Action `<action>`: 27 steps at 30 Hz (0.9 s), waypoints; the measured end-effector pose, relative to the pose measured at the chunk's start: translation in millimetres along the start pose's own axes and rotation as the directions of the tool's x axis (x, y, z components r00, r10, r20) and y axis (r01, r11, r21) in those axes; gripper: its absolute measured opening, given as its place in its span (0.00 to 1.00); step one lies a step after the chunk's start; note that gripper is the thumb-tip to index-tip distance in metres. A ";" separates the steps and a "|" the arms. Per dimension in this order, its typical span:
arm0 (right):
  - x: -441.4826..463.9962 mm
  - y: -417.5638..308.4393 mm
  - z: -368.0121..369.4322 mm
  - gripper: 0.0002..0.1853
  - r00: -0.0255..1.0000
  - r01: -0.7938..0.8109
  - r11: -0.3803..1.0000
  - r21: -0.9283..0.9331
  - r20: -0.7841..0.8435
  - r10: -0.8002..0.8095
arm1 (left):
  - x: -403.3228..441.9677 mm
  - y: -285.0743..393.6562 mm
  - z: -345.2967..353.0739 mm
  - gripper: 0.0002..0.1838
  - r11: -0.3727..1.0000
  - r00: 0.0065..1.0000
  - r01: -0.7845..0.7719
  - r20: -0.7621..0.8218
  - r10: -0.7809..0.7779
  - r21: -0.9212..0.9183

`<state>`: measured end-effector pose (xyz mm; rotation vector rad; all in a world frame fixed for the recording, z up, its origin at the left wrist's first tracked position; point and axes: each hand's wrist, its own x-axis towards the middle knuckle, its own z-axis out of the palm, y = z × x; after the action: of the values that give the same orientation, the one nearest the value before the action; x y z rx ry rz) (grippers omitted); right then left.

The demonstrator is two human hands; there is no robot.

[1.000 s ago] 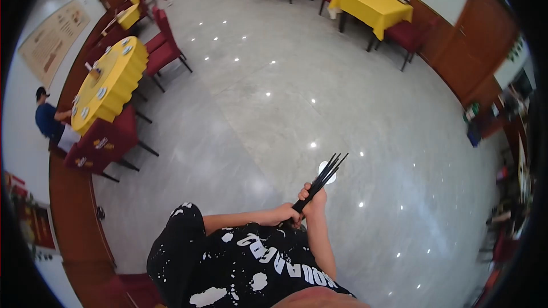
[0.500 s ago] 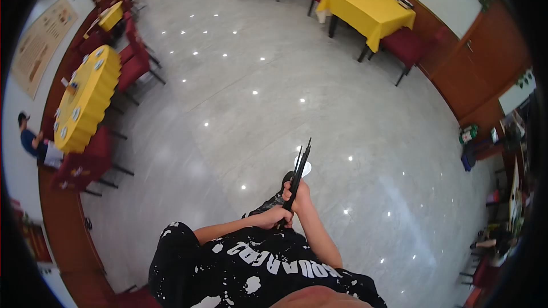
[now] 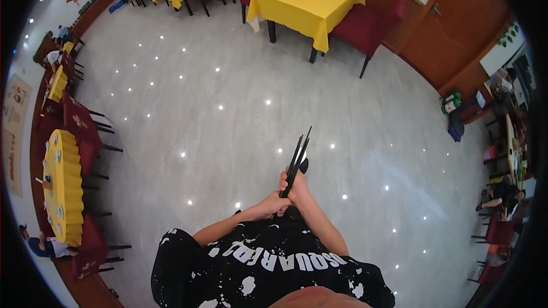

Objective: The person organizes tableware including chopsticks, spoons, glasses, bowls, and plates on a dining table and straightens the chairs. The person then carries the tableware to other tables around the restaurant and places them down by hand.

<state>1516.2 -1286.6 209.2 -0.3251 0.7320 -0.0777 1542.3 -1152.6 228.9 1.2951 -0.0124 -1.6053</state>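
A bundle of several long, thin black chopsticks points up and forward in front of my body. My right hand is closed around the middle of the bundle, fingers wrapped over it. Lower down, my left hand closes on the bottom end, touching my right hand. The tips fan slightly apart above my fingers. Part of a black-and-white shoe shows behind the sticks. Most of the chopsticks' lower ends are hidden in my hands.
A yellow-covered table with a dark red chair stands ahead. At left are a round yellow table with dishes and a seated person. Someone sits at right. Shiny grey floor lies between; a brown door is at upper right.
The view has shifted forward and turned right, so the yellow table ahead looks larger and further left. The chopsticks stay in both hands, slightly higher in view.
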 end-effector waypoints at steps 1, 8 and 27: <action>29.3 -27.4 9.0 0.11 1.000 -0.011 1.000 -0.020 -0.019 0.011 | 26.1 25.8 -3.6 0.15 0.999 1.000 -0.029 -0.010 0.029 -0.018; 179.3 -224.7 102.2 0.20 0.993 0.117 0.921 -0.372 0.032 -0.114 | 147.5 233.2 -8.0 0.10 0.981 0.978 -0.193 -0.085 0.191 -0.007; 597.6 -683.3 235.1 0.15 0.946 0.147 0.696 -0.703 -0.106 -0.308 | 550.5 801.1 -193.3 0.17 0.923 0.842 -0.361 -0.379 0.383 0.130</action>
<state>2146.9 -1980.5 205.6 -1.1517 0.9210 -0.0757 2287.0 -1806.0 203.6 1.5363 -0.0533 -0.9968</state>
